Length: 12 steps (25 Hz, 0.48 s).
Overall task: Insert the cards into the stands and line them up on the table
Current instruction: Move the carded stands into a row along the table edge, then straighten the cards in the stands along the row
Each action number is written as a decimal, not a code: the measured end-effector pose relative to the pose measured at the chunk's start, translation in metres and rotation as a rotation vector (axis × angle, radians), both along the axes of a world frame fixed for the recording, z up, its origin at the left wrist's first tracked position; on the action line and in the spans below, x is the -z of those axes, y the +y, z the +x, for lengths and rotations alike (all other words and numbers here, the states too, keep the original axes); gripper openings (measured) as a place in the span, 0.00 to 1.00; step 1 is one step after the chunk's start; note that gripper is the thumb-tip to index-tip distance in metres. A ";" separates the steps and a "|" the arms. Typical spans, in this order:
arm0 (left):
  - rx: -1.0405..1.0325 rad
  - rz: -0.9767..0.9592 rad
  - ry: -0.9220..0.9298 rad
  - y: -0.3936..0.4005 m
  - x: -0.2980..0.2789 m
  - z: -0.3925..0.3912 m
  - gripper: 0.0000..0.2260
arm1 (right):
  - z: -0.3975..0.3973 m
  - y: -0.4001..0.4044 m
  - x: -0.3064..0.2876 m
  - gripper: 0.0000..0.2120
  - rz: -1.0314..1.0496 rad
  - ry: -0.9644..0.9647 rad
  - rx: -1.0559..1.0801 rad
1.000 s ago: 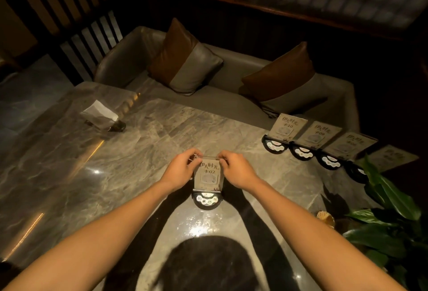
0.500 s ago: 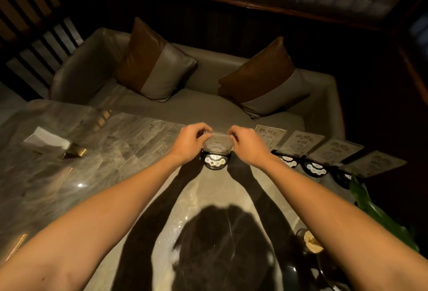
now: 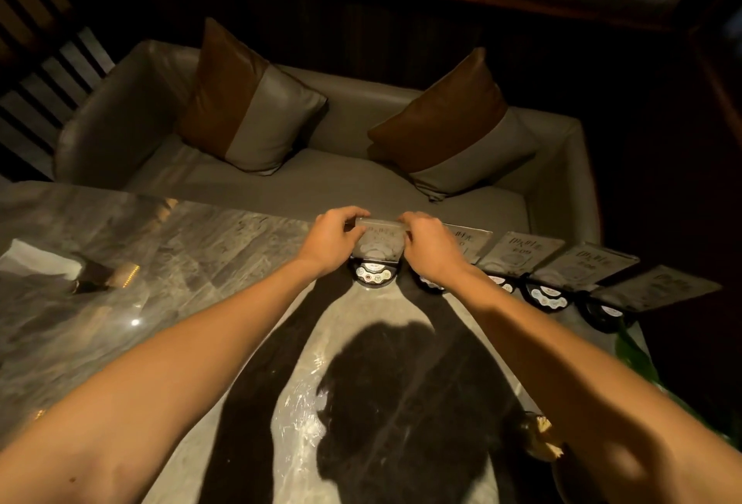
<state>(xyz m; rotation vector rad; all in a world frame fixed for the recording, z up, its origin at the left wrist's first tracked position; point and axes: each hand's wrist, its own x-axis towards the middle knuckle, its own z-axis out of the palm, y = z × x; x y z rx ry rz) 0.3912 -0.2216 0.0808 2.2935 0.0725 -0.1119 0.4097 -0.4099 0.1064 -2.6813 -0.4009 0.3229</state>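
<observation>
A clear card (image 3: 379, 242) with printed characters stands in a round black stand (image 3: 373, 275) near the far edge of the marble table (image 3: 225, 262). My left hand (image 3: 331, 240) grips the card's left edge and my right hand (image 3: 431, 248) grips its right edge. The stand rests on the table at the left end of a row of several carded stands (image 3: 548, 295) that runs to the right along the far edge. My right hand and wrist hide most of the nearest stand in that row.
A folded white napkin in a dark holder (image 3: 86, 273) lies at the table's left. A grey sofa (image 3: 321, 182) with two brown-and-grey cushions sits behind the table. Green plant leaves (image 3: 642, 367) and a small gold object (image 3: 540, 439) are at the right.
Both hands have carried the card and stand from the middle of the table out to the far edge, beside the left end of the row. The camera view has shifted right and forward.
</observation>
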 end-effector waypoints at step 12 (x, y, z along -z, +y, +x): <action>0.186 0.319 0.040 -0.045 -0.072 0.028 0.26 | -0.009 -0.099 -0.064 0.25 0.035 -0.162 -0.049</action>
